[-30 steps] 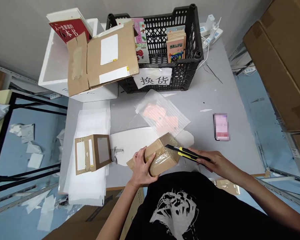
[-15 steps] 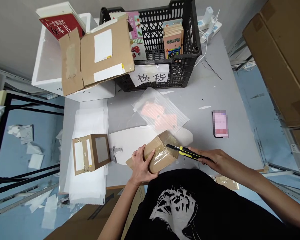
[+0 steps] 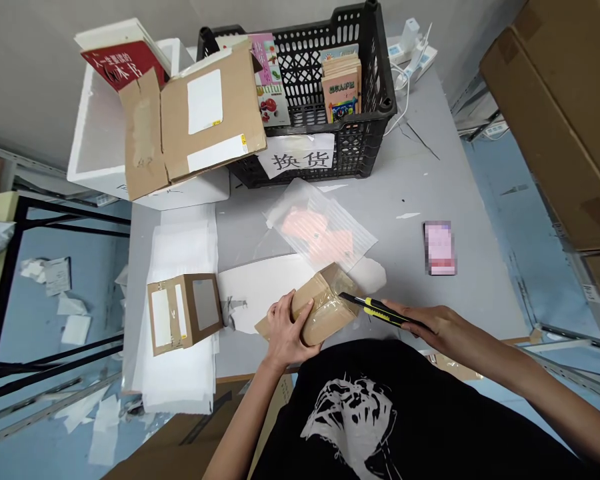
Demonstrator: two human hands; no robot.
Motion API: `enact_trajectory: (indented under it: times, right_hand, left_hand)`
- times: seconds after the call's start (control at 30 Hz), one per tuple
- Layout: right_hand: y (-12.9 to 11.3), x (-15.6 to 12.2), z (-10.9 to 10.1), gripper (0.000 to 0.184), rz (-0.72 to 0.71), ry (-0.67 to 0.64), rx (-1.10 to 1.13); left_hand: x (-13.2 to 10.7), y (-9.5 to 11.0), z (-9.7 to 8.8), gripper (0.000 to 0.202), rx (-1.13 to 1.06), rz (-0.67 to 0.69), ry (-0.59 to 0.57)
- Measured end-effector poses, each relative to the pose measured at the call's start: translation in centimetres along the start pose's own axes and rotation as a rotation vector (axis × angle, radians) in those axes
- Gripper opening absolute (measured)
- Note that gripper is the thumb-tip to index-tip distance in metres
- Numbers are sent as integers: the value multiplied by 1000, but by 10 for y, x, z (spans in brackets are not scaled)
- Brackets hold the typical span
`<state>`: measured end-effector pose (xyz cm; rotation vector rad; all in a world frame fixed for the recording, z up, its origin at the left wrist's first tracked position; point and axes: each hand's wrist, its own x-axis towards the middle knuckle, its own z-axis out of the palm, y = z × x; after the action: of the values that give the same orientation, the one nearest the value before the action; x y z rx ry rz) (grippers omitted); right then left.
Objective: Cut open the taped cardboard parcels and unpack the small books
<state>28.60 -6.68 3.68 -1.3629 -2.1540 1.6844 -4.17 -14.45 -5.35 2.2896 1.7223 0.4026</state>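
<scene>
Grey table (image 3: 470, 300): left hand (image 3: 289, 333) partly hides the taped cardboard box (image 3: 327, 317)

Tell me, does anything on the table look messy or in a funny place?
Yes: the flat brown cardboard sheet with white labels lies askew across the white foam box and the black plastic crate, instead of squarely on either. Also, a small white scrap lies loose on the grey tabletop, like litter.

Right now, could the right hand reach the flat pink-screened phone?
Likely yes: nothing visible lies between the right hand and the phone, though that hand holds a black and yellow cutter.
</scene>
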Motion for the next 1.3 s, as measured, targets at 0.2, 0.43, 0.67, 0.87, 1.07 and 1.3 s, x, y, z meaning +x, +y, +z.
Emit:
enact_trajectory:
  times: [0.2, 0.43, 0.67, 0.87, 1.07, 1.3]
  right_hand:
    - [6, -13, 3, 49, 11, -22, 3]
    - [17, -25, 14, 49, -5, 26, 31]
    - [10, -35, 13, 48, 0, 4, -52]
    - [12, -36, 14, 47, 5, 34, -34]
    - [18, -41, 8, 46, 36, 99, -78]
    - [12, -27, 18, 52, 245, 388, 64]
  left_hand:
    - [2, 1, 1, 80, 3, 5, -19]
    - [6, 2, 0, 77, 14, 27, -16]
    - [8, 4, 2, 77, 16, 29, -49]
    - [8, 4, 2, 80, 35, 11, -73]
    - [14, 10, 3, 80, 48, -21, -54]
    - [31, 16, -16, 77, 100, -652, 114]
